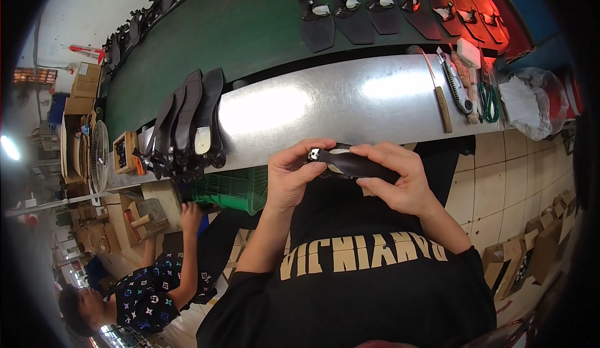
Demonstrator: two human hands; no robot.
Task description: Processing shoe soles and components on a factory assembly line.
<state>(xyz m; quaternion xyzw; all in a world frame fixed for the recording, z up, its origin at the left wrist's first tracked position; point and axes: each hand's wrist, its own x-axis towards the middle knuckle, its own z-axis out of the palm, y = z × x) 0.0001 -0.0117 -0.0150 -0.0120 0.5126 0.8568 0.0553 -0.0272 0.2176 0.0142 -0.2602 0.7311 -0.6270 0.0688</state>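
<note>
Between my two hands, in front of the metal ledge (350, 101), is a dark sandal (369, 166) with a shiny, silvery piece at its left end. My left hand (289, 171) pinches that end, thumb below and fingers above. The right hand (403, 180) is closed around the other end, its thumb and fingers pressing on the dark sole. A pale patch shows along the sandal's middle; its underside is mostly hidden. Left of my hands, several dark sandals (184, 110) lie bunched together on the ledge.
Several sandals (381, 10) stand in a row on the green belt (250, 32). A wooden-handled tool (442, 109), utility knife (456, 85) and green-handled scissors (489, 101) lie right, beside a plastic bag (531, 104). A green crate (231, 188) sits below the ledge; a co-worker (150, 285) is at left.
</note>
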